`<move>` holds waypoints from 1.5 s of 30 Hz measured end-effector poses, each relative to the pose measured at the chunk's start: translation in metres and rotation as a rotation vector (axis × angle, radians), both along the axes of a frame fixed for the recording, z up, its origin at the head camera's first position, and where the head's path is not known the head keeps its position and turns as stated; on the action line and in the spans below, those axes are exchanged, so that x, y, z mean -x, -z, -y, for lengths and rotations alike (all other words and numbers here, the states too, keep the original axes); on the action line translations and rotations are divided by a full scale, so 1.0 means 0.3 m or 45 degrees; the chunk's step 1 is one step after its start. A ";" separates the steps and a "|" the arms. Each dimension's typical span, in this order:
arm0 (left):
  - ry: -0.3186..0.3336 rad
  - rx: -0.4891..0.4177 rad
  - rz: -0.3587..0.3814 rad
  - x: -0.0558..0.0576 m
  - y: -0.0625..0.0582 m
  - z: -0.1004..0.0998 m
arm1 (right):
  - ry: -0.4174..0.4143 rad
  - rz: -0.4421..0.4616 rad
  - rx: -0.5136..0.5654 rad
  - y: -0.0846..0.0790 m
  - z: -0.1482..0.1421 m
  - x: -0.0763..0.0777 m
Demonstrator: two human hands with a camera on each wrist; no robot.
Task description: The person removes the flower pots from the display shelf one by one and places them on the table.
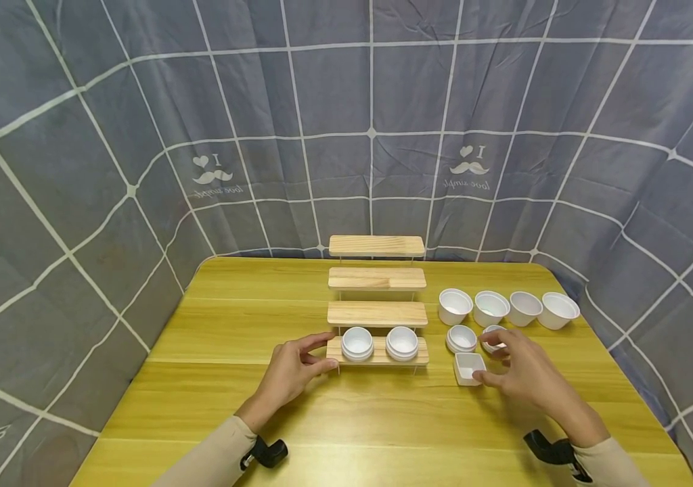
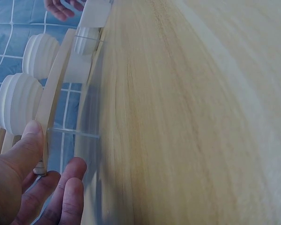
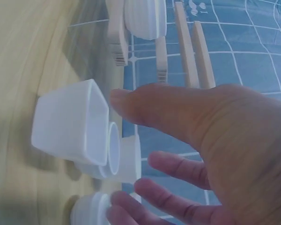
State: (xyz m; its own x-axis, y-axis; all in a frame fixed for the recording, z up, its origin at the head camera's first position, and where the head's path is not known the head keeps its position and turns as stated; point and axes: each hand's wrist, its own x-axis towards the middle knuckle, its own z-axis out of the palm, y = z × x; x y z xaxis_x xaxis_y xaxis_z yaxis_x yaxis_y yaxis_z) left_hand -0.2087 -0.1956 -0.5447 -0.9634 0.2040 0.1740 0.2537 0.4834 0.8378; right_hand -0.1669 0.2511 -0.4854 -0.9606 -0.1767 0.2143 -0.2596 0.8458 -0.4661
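My left hand (image 1: 288, 370) grips the left end of the lowest wooden shelf (image 1: 373, 352) of a stepped rack; in the left wrist view the thumb lies on the board and fingers curl beneath. Two white ribbed round cups (image 1: 357, 343) stand on that shelf. To the right, my right hand (image 1: 526, 372) hovers with fingers spread and holds nothing. Its thumb is close by the rim of a white square cup (image 3: 68, 122), and its fingertips are over a round cup (image 1: 493, 331) that they partly hide. Another round cup (image 1: 461, 338) stands just behind the square one.
Several larger white cups (image 1: 455, 306) line up behind the small ones on the yellow wood-grain table (image 1: 249, 297). The rack's upper shelves (image 1: 377, 278) rise in steps toward the back. A grey curtain (image 1: 334, 88) with white grid lines surrounds the table.
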 end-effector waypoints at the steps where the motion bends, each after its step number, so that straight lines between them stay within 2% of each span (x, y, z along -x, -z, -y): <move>1: -0.005 -0.003 0.009 0.002 0.001 -0.001 | 0.001 -0.018 -0.007 -0.003 0.002 0.000; 9: -0.018 -0.014 0.023 0.009 0.006 -0.002 | 0.012 -0.149 -0.058 -0.021 0.033 -0.008; 18: -0.022 -0.034 0.027 0.009 0.013 0.001 | -0.041 -0.265 0.024 -0.017 0.096 0.001; 30: -0.021 -0.036 0.044 0.005 0.016 0.001 | -0.124 -0.333 0.093 -0.016 0.169 0.019; 34: -0.023 -0.030 0.041 0.004 0.013 0.002 | -0.146 -0.330 0.138 -0.009 0.204 0.028; 40: -0.002 -0.036 0.032 0.004 0.008 0.003 | -0.134 -0.237 0.173 0.005 0.260 0.037; 45: -0.002 -0.031 0.027 0.001 0.006 0.003 | -0.156 -0.224 0.201 0.014 0.298 0.041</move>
State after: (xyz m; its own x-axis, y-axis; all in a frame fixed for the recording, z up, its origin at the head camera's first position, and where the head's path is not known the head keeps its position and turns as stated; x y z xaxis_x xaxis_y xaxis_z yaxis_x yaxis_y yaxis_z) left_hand -0.2089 -0.1963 -0.5466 -0.9671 0.1986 0.1588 0.2354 0.4630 0.8545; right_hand -0.1792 0.1617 -0.4895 -0.8795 -0.2408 0.4105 -0.4446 0.7235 -0.5280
